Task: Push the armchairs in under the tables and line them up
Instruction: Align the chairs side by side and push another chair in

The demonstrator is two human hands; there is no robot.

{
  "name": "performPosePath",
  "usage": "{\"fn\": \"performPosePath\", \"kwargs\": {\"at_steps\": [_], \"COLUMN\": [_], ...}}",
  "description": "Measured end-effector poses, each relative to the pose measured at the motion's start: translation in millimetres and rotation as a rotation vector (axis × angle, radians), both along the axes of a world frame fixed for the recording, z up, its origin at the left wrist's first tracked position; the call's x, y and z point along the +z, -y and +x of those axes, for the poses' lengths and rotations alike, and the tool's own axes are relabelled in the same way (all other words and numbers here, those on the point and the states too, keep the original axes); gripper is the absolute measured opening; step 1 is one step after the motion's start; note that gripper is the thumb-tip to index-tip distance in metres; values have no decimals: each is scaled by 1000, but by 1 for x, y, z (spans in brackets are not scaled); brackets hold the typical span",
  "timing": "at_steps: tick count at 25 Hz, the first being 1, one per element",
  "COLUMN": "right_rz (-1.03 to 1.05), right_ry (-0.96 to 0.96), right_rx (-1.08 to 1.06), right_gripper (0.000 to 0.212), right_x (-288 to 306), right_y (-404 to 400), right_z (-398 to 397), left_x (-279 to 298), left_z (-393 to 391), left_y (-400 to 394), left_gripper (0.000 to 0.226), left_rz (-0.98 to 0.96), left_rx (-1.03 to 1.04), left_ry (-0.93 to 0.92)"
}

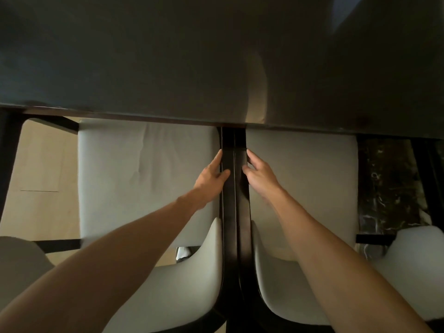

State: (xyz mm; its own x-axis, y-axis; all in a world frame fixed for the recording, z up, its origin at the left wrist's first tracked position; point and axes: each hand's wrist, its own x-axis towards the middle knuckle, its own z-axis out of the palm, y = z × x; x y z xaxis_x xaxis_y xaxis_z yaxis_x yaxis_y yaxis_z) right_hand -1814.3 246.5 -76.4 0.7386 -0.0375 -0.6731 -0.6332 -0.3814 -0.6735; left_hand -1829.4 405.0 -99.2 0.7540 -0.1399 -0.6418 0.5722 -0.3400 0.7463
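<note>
Two armchairs with pale grey seats and dark frames stand side by side at a dark table (168, 68). The left armchair (144, 169) and the right armchair (305, 176) have their front parts under the table edge. Their inner dark armrests touch in the middle. My left hand (210, 175) grips the left chair's inner armrest (227, 212), thumb on top. My right hand (259, 175) grips the right chair's inner armrest (243, 212) the same way. Both padded backrests curve toward me at the bottom.
Light wooden floor (40, 176) shows left of the left chair, dark marbled floor (389, 183) right of the right one. Parts of two more pale chairs appear at the far left (21, 265) and far right (418, 255). A dark table leg (7, 152) stands at the left edge.
</note>
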Motion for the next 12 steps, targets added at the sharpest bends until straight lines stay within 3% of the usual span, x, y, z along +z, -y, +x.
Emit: {"fn": "performPosePath", "kwargs": {"at_steps": [7, 12], "right_rz": [-210, -462], "right_ry": [-16, 57], "right_rx": [198, 364], "right_gripper": [62, 71], "right_x": [7, 26], "right_y": [-7, -42], "right_z": [5, -39], "left_x": [26, 39], "left_z": [-10, -113], "left_y": [-12, -91], "left_gripper": [63, 84], "left_rz": [99, 324], "left_rx": [-125, -312], "left_ry": [7, -22]}}
